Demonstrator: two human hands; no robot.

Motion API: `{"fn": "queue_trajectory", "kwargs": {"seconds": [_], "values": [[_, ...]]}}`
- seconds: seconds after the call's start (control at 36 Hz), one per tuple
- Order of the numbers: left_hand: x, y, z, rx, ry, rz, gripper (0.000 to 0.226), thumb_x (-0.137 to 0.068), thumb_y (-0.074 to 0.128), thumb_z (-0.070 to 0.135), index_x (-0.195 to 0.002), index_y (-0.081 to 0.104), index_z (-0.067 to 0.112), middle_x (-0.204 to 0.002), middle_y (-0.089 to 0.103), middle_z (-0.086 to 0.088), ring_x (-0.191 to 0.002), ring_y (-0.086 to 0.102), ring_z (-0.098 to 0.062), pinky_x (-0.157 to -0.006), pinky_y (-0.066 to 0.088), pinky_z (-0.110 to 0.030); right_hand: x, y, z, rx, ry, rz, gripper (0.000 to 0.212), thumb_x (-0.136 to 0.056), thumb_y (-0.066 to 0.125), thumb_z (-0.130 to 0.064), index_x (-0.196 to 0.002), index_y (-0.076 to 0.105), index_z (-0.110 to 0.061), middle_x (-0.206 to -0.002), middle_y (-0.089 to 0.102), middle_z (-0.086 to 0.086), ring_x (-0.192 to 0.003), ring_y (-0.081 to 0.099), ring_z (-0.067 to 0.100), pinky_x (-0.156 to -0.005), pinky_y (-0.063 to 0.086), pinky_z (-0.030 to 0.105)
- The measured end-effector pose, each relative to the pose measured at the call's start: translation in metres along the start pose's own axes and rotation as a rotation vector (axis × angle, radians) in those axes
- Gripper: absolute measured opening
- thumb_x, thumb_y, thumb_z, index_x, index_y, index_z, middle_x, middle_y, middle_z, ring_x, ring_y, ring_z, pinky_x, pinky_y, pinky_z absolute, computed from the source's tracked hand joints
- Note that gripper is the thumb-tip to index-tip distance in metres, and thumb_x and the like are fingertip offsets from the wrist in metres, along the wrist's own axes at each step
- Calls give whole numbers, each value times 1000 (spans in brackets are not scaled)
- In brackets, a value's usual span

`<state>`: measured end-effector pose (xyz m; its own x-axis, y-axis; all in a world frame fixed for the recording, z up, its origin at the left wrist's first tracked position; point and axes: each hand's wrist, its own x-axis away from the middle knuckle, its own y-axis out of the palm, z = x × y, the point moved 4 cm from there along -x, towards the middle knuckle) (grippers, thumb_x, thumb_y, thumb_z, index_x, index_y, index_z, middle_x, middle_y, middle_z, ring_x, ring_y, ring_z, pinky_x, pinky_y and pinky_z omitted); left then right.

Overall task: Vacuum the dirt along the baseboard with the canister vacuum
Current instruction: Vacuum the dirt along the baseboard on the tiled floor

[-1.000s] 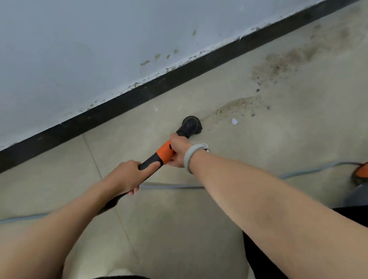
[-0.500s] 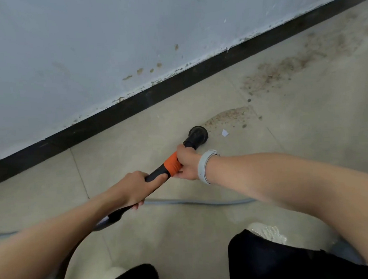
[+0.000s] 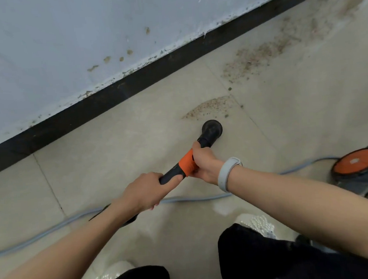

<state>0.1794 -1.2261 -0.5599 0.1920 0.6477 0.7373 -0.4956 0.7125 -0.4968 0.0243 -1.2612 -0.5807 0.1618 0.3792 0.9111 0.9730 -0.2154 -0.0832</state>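
Observation:
Both my hands hold the black vacuum wand with its orange band (image 3: 188,163). My left hand (image 3: 146,191) grips the wand's rear part; my right hand (image 3: 203,162) grips it at the band, nearer the tip. The round black nozzle (image 3: 211,127) rests on the beige floor just below a small wedge of brown dirt (image 3: 209,107). A longer trail of dirt (image 3: 266,50) runs up and right beside the black baseboard (image 3: 131,86). The grey canister vacuum with an orange top (image 3: 357,162) sits at the right edge.
A blue-grey hose or cable (image 3: 54,227) crosses the floor behind my hands toward the canister. My feet in light shoes (image 3: 258,222) and dark trouser legs fill the bottom. The stained white wall (image 3: 84,37) rises above the baseboard.
The nozzle has slid right along the floor, below the small dirt patch; the white scrap beside it is no longer seen. The canister has come back into view at the right.

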Motion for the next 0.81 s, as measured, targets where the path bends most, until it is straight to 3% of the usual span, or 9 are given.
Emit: {"fn": "queue_trajectory", "kwargs": {"seconds": [0.11,0.25,0.36,0.5,0.72,0.81], "values": [[-3,-6,-13,31,-13,87,63,-76,38,80,-72,54,19,-48,57,5,-44,56,-12,-59,46,-27,-2,12,-6,48,-38,-32,45,-104,32,-36,-138,36,-6,-133,50,16,-117,54,33,-73,53,41],[3,-14,-24,29,-58,177,60,-85,42,73,-73,56,17,-50,58,3,-46,58,-15,-62,48,-29,-1,35,-11,92,-69,-103,49,-104,31,-38,-139,34,-5,-136,48,15,-119,53,32,-77,54,40],[15,-15,-41,28,-111,230,59,-84,43,72,-71,55,15,-49,55,4,-43,53,-15,-58,46,-28,-2,53,3,128,-83,-114,54,-102,34,-44,-139,35,-5,-138,49,14,-119,54,32,-97,50,47],[18,-17,-54,102,-179,273,57,-85,45,68,-71,57,15,-47,59,0,-42,57,-14,-58,48,-29,0,74,-4,165,-56,-211,50,-103,34,-40,-137,36,-4,-135,50,15,-100,55,27,-77,55,38],[-5,-32,-29,205,-148,223,56,-85,46,68,-76,58,14,-48,60,-2,-41,56,-16,-59,48,-28,-1,68,-42,198,-117,-135,50,-103,33,-40,-136,41,-4,-134,51,18,-116,55,36,-91,53,49],[-7,-22,-16,177,-123,160,57,-84,47,69,-72,54,14,-47,58,-1,-41,55,-16,-59,47,-28,-1,47,-34,146,-98,-92,48,-103,34,-39,-136,41,-5,-134,51,16,-117,54,34,-82,55,43]]}}
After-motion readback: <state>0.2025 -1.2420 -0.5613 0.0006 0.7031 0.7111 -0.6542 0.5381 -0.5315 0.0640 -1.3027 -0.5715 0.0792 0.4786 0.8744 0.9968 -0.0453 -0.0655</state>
